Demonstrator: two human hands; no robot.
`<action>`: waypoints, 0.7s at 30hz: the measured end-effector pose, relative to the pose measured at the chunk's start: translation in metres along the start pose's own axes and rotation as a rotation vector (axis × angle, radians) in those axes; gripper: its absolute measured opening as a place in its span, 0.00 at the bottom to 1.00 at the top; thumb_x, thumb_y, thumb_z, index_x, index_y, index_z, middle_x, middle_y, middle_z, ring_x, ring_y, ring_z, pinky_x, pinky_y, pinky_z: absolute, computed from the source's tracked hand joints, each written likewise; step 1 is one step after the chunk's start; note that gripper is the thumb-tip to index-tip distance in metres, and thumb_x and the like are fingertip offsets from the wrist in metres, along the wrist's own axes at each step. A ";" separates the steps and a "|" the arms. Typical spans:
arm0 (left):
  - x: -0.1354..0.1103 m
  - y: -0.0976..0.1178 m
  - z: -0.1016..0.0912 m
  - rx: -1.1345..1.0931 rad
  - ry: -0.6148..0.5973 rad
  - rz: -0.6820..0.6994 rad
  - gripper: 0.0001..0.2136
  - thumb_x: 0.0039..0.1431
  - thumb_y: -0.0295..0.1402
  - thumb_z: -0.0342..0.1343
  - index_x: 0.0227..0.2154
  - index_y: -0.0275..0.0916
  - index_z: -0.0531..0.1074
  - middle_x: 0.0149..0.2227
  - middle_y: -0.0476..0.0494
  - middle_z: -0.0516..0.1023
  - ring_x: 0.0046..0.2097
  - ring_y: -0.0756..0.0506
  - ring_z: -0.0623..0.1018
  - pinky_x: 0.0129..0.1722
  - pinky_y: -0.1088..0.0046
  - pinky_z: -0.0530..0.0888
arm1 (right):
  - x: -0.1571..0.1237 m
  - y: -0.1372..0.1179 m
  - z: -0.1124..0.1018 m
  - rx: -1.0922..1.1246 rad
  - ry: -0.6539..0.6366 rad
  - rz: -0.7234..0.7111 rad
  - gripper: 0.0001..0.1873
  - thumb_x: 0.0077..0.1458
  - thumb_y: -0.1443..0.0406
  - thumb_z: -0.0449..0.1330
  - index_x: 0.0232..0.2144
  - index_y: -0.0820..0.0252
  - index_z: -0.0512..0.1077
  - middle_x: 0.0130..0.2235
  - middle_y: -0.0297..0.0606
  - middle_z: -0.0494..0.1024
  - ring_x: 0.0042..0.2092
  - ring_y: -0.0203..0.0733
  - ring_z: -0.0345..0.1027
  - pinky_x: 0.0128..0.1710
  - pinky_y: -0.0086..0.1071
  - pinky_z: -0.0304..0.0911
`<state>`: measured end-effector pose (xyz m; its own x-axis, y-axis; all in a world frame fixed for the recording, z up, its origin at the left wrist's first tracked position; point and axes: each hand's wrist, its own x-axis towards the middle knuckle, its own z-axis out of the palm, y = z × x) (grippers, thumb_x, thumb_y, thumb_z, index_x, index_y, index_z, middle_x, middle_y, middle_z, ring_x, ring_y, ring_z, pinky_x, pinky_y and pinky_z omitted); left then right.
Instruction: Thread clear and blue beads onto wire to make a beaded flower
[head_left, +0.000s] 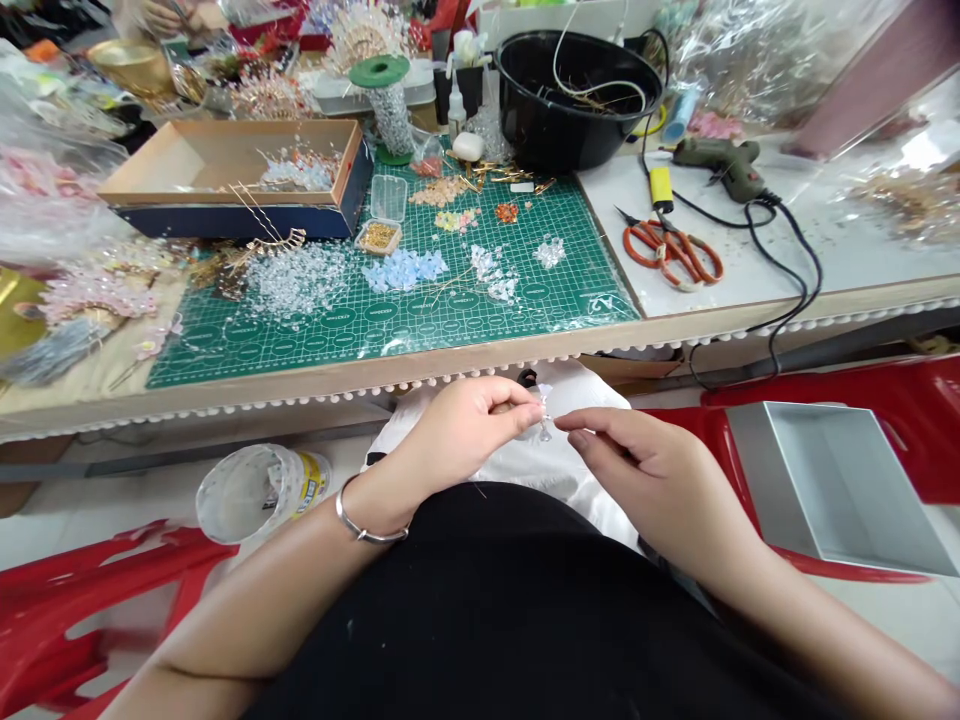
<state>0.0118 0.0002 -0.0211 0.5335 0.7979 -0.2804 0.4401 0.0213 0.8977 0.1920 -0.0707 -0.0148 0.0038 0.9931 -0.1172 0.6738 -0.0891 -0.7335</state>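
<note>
At lower centre of the frame, the left hand (457, 430) is pinching a small clear crystal bead piece (544, 418) between its clamped fingertips, while the right hand (637, 470) is holding its fingers together just beside it, above a white cloth (592, 395).

A long workbench (480, 345) with a wooden edge and white bobble trim runs across the far side. Nearer, 2 red plastic chairs stand on a pale floor (907, 625): the left chair (97, 590) and the right chair (885, 400). Clear plastic sheeting (750, 60) bunches far right beside a mauve panel (877, 70).
</note>
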 end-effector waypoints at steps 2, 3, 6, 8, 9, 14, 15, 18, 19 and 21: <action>-0.001 0.001 0.003 0.012 0.027 -0.005 0.11 0.58 0.40 0.53 0.30 0.39 0.74 0.28 0.49 0.74 0.28 0.50 0.68 0.28 0.75 0.62 | 0.001 -0.001 0.000 0.057 -0.016 0.070 0.11 0.58 0.63 0.55 0.38 0.51 0.76 0.40 0.35 0.82 0.42 0.48 0.76 0.28 0.31 0.71; -0.002 0.001 0.004 0.013 0.043 -0.003 0.11 0.58 0.40 0.53 0.29 0.38 0.74 0.27 0.49 0.73 0.28 0.51 0.67 0.27 0.75 0.62 | 0.001 -0.002 0.001 0.088 -0.022 0.093 0.11 0.58 0.63 0.55 0.39 0.51 0.77 0.41 0.35 0.82 0.42 0.48 0.76 0.28 0.31 0.71; -0.002 0.000 0.009 -0.021 0.078 0.033 0.09 0.58 0.37 0.53 0.30 0.38 0.73 0.29 0.49 0.74 0.29 0.51 0.68 0.28 0.75 0.63 | 0.001 -0.003 0.005 0.181 -0.029 0.112 0.11 0.58 0.62 0.55 0.40 0.51 0.77 0.41 0.35 0.82 0.43 0.47 0.75 0.30 0.31 0.71; -0.001 -0.003 0.011 -0.103 0.091 0.051 0.08 0.58 0.36 0.54 0.30 0.37 0.73 0.30 0.48 0.74 0.31 0.51 0.68 0.30 0.75 0.64 | 0.000 -0.004 0.007 0.203 -0.020 0.096 0.11 0.58 0.62 0.55 0.40 0.52 0.77 0.41 0.36 0.82 0.43 0.47 0.75 0.32 0.32 0.71; 0.000 -0.005 0.012 -0.169 0.093 0.042 0.08 0.58 0.37 0.54 0.30 0.37 0.73 0.29 0.48 0.72 0.30 0.51 0.67 0.30 0.75 0.63 | 0.000 -0.004 0.008 0.194 -0.006 0.083 0.12 0.58 0.62 0.55 0.40 0.53 0.77 0.41 0.37 0.82 0.43 0.47 0.75 0.33 0.33 0.71; 0.003 -0.012 0.013 -0.586 0.038 -0.087 0.11 0.55 0.40 0.58 0.30 0.36 0.71 0.18 0.57 0.55 0.20 0.56 0.52 0.19 0.78 0.50 | -0.003 0.001 0.008 0.033 0.103 -0.107 0.12 0.58 0.67 0.55 0.41 0.56 0.76 0.40 0.39 0.82 0.40 0.44 0.76 0.37 0.34 0.70; 0.004 -0.012 0.013 -0.645 0.011 -0.103 0.11 0.55 0.40 0.59 0.30 0.35 0.71 0.18 0.58 0.53 0.20 0.56 0.50 0.19 0.78 0.48 | -0.003 0.003 0.007 0.002 0.117 -0.179 0.13 0.58 0.68 0.54 0.42 0.57 0.76 0.39 0.39 0.81 0.38 0.43 0.76 0.37 0.33 0.70; 0.004 -0.012 0.013 -0.769 -0.057 -0.133 0.09 0.56 0.37 0.59 0.30 0.35 0.70 0.17 0.59 0.51 0.19 0.57 0.49 0.18 0.78 0.45 | -0.001 0.013 0.006 -0.098 0.175 -0.408 0.16 0.57 0.73 0.53 0.44 0.61 0.75 0.29 0.38 0.79 0.30 0.40 0.72 0.29 0.32 0.66; 0.003 -0.012 0.013 -0.803 -0.069 -0.139 0.08 0.56 0.36 0.58 0.30 0.35 0.70 0.17 0.59 0.51 0.18 0.58 0.49 0.18 0.78 0.45 | 0.000 0.016 0.006 -0.135 0.193 -0.472 0.17 0.56 0.74 0.52 0.44 0.63 0.75 0.25 0.37 0.76 0.26 0.38 0.68 0.25 0.32 0.63; 0.003 -0.013 0.013 -0.859 -0.093 -0.146 0.07 0.57 0.34 0.58 0.30 0.35 0.70 0.16 0.59 0.51 0.18 0.58 0.48 0.17 0.79 0.44 | 0.003 0.020 0.004 -0.194 0.198 -0.562 0.18 0.55 0.76 0.52 0.45 0.64 0.75 0.19 0.33 0.70 0.21 0.37 0.61 0.20 0.31 0.57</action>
<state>0.0169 -0.0054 -0.0381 0.5875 0.7004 -0.4053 -0.1677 0.5953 0.7858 0.2029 -0.0698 -0.0324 -0.2653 0.8813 0.3911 0.7349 0.4474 -0.5097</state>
